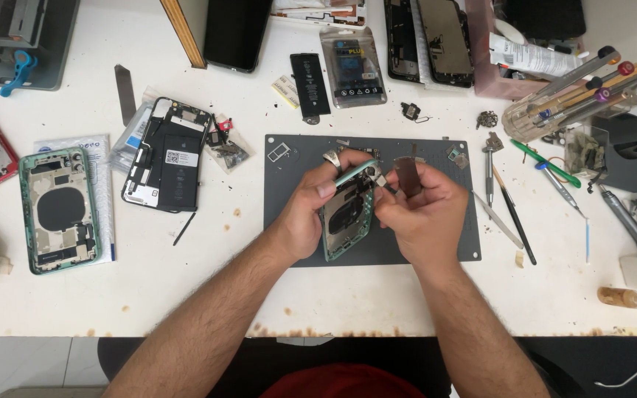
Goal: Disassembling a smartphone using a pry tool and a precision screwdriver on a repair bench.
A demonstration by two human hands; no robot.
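Observation:
My left hand (311, 210) grips a green phone housing (346, 221), tilted up on its edge over the grey work mat (289, 199). My right hand (422, 214) pinches a small metal part with a dark flat strip (408, 175) at the housing's top corner. Both hands meet over the middle of the mat. Much of the housing is hidden by my fingers.
A second green housing (59, 210) and an opened black phone (169, 155) lie to the left. A battery (310, 83) and a packaged battery (352, 68) sit behind the mat. Screwdrivers and tweezers (514, 221) lie right; a tool rack (580, 92) at the far right.

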